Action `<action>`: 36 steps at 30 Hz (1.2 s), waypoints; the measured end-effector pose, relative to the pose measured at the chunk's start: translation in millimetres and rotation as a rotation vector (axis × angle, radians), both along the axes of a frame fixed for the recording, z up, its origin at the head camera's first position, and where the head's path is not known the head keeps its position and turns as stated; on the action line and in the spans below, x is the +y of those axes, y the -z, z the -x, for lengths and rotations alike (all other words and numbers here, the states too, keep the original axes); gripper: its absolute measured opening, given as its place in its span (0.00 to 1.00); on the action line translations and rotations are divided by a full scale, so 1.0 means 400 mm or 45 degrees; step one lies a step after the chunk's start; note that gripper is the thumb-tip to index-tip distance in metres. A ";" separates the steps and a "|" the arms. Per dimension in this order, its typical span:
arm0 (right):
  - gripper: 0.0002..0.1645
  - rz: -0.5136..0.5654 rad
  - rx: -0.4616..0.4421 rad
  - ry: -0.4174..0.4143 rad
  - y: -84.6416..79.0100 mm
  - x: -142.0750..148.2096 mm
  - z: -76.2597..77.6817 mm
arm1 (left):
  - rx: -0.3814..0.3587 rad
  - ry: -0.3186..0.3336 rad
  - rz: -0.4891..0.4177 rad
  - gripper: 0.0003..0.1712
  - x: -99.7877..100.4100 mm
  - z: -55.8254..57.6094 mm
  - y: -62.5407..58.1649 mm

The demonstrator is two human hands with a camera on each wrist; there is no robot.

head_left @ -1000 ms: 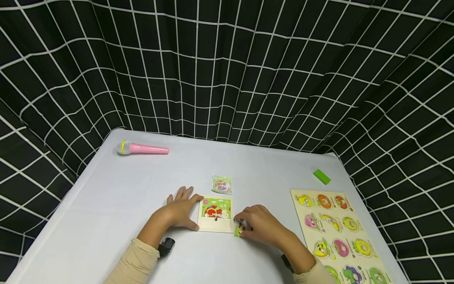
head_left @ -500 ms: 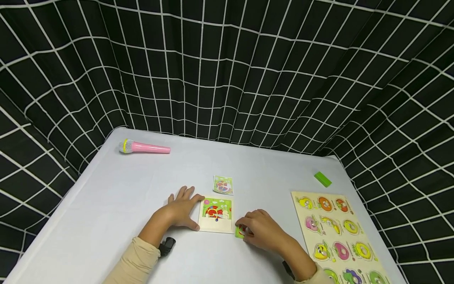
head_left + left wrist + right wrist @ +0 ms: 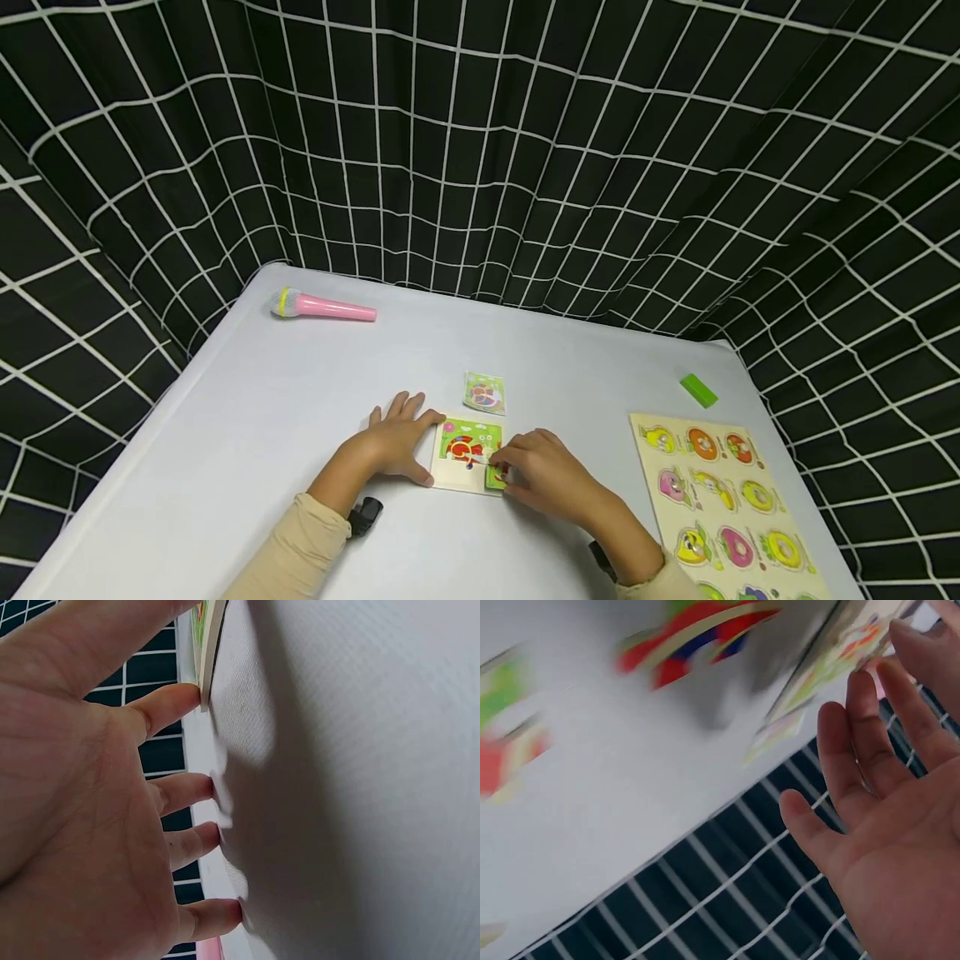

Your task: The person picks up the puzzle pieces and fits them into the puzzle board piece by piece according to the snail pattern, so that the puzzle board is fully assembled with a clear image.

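A square wooden puzzle board (image 3: 456, 478) with a red snail picture lies on the white table; its lower part shows bare wood. My left hand (image 3: 393, 443) braces its left side, index finger at the far corner and thumb at the near one. In the left wrist view the index fingertip touches the board's edge (image 3: 213, 656), and the other fingers stand spread on the table. My right hand (image 3: 553, 477) pinches a green and red puzzle piece (image 3: 494, 477) over the board's lower right corner. Blurred loose puzzle pieces (image 3: 697, 637) lie near that hand in the right wrist view.
A snail picture card (image 3: 484, 393) lies just beyond the board. At the right is a large fruit puzzle board (image 3: 651, 454), with a green block (image 3: 698, 390) behind it. A pink toy microphone (image 3: 330, 307) lies far left. Black gridded curtains (image 3: 480, 167) surround the table.
My right hand has picked up the green and red puzzle piece from beside the board and moved it left over the lower right corner. The left hand keeps its place at the board.
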State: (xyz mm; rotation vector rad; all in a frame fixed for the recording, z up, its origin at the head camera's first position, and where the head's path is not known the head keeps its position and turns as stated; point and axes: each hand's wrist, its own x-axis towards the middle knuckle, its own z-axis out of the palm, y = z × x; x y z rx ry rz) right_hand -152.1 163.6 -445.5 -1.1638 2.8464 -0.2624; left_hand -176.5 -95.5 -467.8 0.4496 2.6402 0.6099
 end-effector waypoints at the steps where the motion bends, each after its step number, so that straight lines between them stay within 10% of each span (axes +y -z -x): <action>1: 0.18 -0.008 0.015 -0.016 0.002 -0.012 0.002 | 0.000 0.004 0.004 0.51 0.003 0.000 0.001; 23: 0.10 -0.019 0.172 -0.083 0.050 -0.127 0.010 | 0.015 0.042 0.047 0.51 0.014 0.005 -0.007; 36: 0.12 0.000 0.009 -0.111 0.046 -0.122 0.010 | -0.016 0.019 0.034 0.52 -0.002 0.009 0.013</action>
